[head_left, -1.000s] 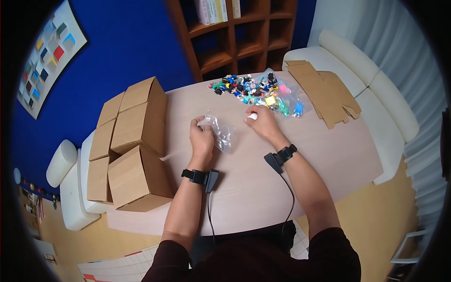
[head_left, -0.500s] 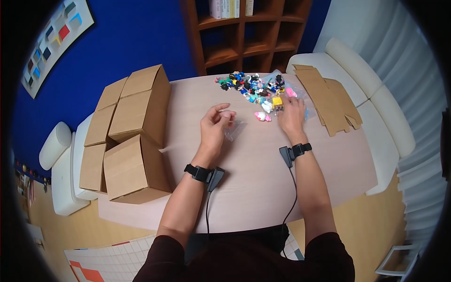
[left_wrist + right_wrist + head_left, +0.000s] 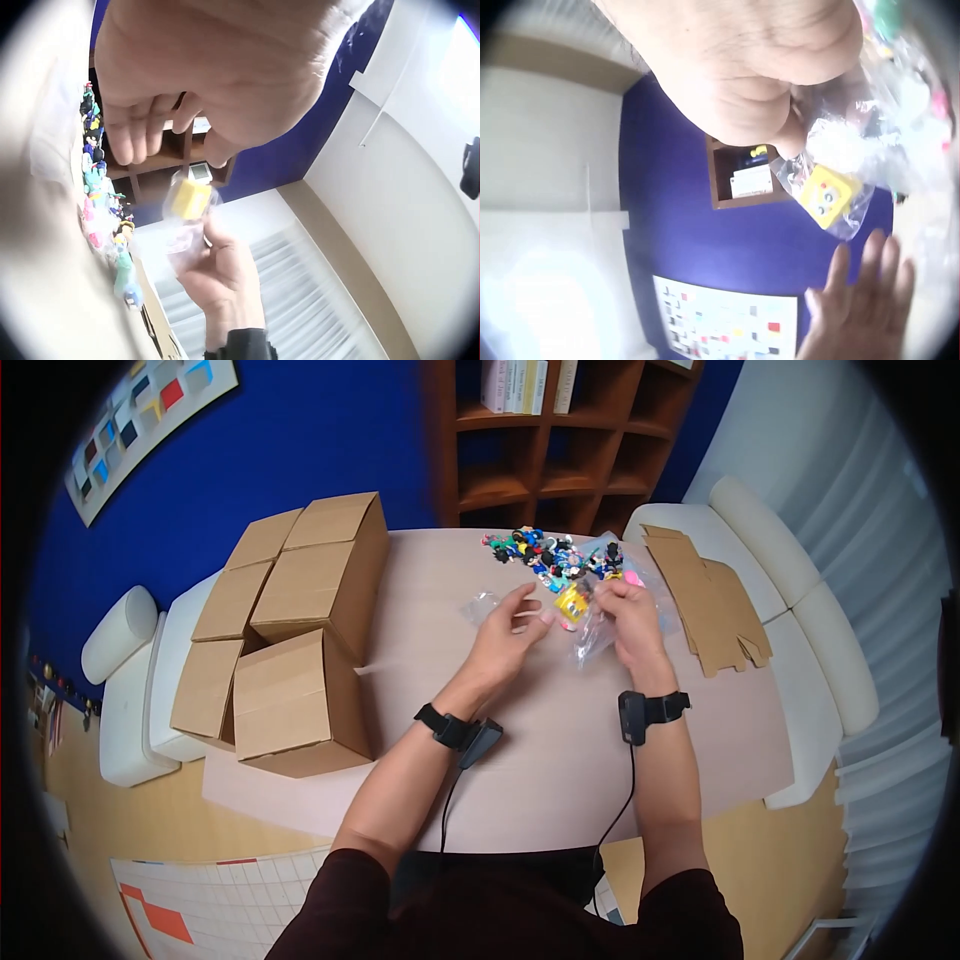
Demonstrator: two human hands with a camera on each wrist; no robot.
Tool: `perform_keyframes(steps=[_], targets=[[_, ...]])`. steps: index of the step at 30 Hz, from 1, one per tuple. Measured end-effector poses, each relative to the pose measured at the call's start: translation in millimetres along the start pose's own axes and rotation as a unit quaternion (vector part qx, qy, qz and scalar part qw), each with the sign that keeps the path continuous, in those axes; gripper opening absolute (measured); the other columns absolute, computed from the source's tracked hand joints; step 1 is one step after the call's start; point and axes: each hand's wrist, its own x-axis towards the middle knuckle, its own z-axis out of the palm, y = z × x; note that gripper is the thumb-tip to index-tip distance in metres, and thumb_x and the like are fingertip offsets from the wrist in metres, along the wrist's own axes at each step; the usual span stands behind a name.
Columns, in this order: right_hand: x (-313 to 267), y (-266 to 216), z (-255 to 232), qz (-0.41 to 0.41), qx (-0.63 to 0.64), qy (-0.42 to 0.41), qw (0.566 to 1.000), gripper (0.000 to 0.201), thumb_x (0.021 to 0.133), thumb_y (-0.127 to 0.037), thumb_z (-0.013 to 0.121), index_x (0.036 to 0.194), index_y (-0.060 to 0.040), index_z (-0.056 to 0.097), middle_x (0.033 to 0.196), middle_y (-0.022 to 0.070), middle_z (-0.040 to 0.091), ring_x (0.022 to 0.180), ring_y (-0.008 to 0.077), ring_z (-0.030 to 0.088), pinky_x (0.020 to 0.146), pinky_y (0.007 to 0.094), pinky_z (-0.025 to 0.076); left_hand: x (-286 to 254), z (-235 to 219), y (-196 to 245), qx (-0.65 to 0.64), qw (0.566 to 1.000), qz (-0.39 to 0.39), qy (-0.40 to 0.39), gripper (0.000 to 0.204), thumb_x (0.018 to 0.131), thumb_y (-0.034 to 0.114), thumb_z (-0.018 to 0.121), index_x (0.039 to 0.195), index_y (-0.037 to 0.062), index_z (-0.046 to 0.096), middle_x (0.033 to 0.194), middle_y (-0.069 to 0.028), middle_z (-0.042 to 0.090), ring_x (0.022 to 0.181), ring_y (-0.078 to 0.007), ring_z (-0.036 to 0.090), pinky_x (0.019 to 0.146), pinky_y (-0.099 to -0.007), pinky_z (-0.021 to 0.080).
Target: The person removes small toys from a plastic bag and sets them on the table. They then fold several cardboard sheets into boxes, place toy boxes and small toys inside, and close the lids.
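Observation:
My right hand pinches a clear plastic bag that has a yellow square toy figure with a face inside it. The bagged figure is held up in front of the toy pile, and in the left wrist view the yellow figure shows blurred above the right thumb. Facing it from the left, my left hand has its fingers spread loosely and holds nothing. An emptied-looking clear bag lies on the table just behind the left hand. A heap of small colourful figures lies beyond both hands.
Several cardboard boxes stand grouped along the table's left side. Flattened cardboard lies at the right edge. More clear bags are beside the right hand. A wooden shelf stands behind the table.
My right hand set a small pink-and-white figure down, reached to the pile and brought back the bagged yellow figure. The left hand let go of its clear bag and moved right.

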Motion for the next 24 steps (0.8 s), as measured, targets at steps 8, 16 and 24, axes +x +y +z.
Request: perform_keyframes(steps=[8,16,24], targets=[[-22,16,33,0.127,0.016,-0.072,0.989,0.011,0.104,-0.01,0.07,0.103,-0.0002,0.075,0.076,0.0022,0.068,0.058,0.0102,0.057,0.052,0.0253,0.044,-6,-16,10,-0.079,0.989,-0.125,0.015,0.035,0.113,0.026,0.066,0.13,-0.0043,0.07,0.108,-0.0101,0.076,0.093,-0.0139,0.073,0.079,-0.0293,0.063],[-34,34,32,0.16,0.033,-0.084,0.983,0.015,0.105,-0.016,0.073,0.108,-0.0013,0.075,0.083,0.0028,0.07,0.068,0.0118,0.064,0.061,0.0267,0.052,-2,-28,-1,0.032,0.994,-0.1,0.042,0.025,0.108,0.021,0.073,0.119,-0.0012,0.079,0.107,-0.0093,0.08,0.091,-0.0139,0.074,0.077,-0.0295,0.059],[-44,64,22,0.151,0.108,-0.048,0.981,0.012,0.105,-0.012,0.073,0.111,-0.0017,0.073,0.095,0.0059,0.073,0.083,0.0167,0.07,0.078,0.0365,0.061,3,-31,11,0.138,0.984,-0.028,0.106,0.025,0.104,0.019,0.078,0.11,-0.0051,0.082,0.091,-0.0072,0.081,0.08,-0.011,0.071,0.071,-0.0282,0.056]])
